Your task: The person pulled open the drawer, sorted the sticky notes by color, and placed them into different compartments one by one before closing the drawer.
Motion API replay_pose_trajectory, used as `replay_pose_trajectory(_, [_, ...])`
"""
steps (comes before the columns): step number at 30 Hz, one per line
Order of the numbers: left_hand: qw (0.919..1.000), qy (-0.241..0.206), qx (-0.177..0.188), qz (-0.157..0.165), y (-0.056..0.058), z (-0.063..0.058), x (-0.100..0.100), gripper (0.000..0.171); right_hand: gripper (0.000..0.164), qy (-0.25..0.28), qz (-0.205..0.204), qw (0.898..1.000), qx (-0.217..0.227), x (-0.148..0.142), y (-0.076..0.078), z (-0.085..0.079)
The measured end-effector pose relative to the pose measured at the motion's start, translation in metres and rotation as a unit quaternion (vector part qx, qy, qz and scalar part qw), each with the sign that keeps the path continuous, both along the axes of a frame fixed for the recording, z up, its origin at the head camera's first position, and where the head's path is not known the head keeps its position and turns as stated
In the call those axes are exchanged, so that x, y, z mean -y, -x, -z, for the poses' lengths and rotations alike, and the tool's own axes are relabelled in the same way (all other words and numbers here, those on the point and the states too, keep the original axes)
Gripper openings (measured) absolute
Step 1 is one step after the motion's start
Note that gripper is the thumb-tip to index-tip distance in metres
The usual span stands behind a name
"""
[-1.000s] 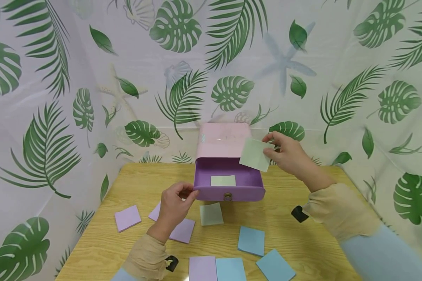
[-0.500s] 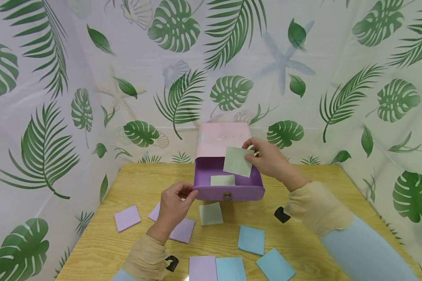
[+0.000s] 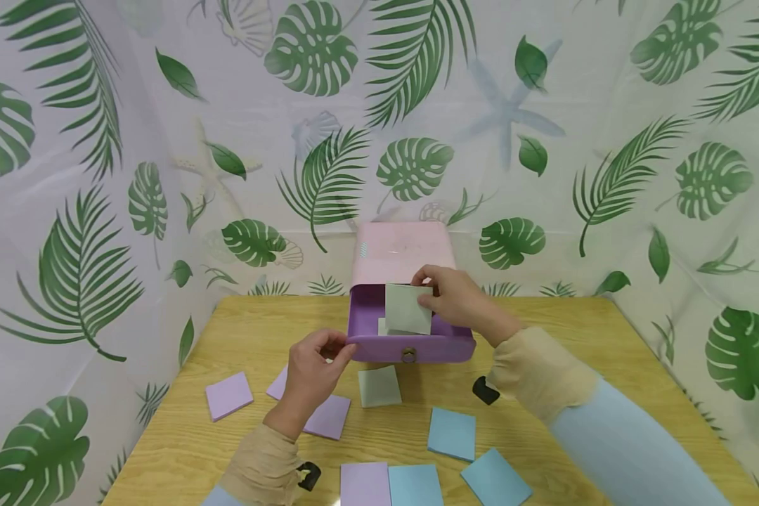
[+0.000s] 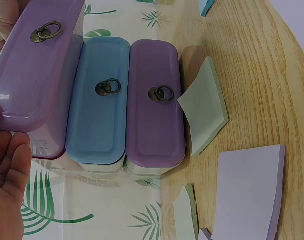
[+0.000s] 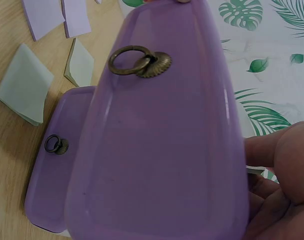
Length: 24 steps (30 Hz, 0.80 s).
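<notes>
My left hand (image 3: 313, 369) pinches the left front corner of a purple drawer (image 3: 379, 349), which stands pulled out of a small pink-topped cabinet (image 3: 405, 249). Thumb and fingers of my right hand (image 3: 455, 299) hold a pale green sticky note pad (image 3: 407, 309) by its right edge, upright over the drawer's inside. Behind it, partly covered, another pale green pad (image 3: 381, 327) lies in the drawer. A brass ring pull (image 5: 136, 62) shows on the purple front in the right wrist view, where the fingers of my right hand (image 5: 287, 170) are partly hidden behind the drawer.
Below the pulled-out drawer are a blue drawer (image 4: 97, 120) and a purple one (image 4: 154, 125), both pushed in. On the wooden table (image 3: 259, 316) lie a green pad (image 3: 379, 386), several purple pads (image 3: 229, 396) and several blue pads (image 3: 452, 432). Leaf-patterned cloth stands behind.
My right hand has moved left and down, bringing the green sticky note pad from the drawer's right side to over its inside. The left hand has stayed at the drawer's corner.
</notes>
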<state>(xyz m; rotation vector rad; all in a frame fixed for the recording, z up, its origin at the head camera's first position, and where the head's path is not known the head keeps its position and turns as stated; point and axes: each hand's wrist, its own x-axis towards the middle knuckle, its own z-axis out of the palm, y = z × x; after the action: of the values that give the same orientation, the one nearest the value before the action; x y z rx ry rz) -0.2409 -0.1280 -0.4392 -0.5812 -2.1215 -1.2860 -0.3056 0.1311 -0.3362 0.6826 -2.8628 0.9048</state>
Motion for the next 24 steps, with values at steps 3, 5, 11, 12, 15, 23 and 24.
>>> replay_pose_trajectory(3, [1.0000, -0.003, 0.000, -0.001, 0.000, 0.000, 0.000, 0.008, 0.016, -0.006, -0.009, 1.000, 0.002, 0.003, 0.001, 0.002])
replay_pose_trajectory(5, [1.0000, -0.005, 0.002, 0.000, -0.001, 0.000, 0.000, 0.008, 0.016, -0.005, -0.015, 1.000, 0.004, 0.004, 0.001, 0.004])
replay_pose_trajectory(11, [0.9999, -0.009, 0.009, 0.003, -0.002, -0.001, -0.001, 0.009, 0.016, -0.006, -0.019, 1.000, 0.013, 0.007, 0.003, 0.009])
replay_pose_trajectory(12, [0.9999, -0.009, 0.009, 0.003, -0.002, -0.001, -0.001, 0.009, 0.016, -0.008, -0.018, 1.000, 0.013, 0.007, 0.003, 0.009])
replay_pose_trajectory(15, [0.9999, -0.010, 0.010, 0.000, -0.003, -0.001, -0.001, 0.009, 0.016, -0.017, -0.017, 1.000, 0.011, 0.007, 0.004, 0.012])
replay_pose_trajectory(23, [0.9999, -0.013, 0.006, -0.001, -0.005, 0.001, -0.003, 0.008, 0.017, -0.043, -0.012, 0.999, 0.008, 0.008, 0.007, 0.017])
replay_pose_trajectory(24, [0.9999, -0.012, 0.007, -0.002, -0.005, 0.001, -0.003, 0.008, 0.017, -0.044, -0.011, 0.999, 0.008, 0.008, 0.007, 0.018])
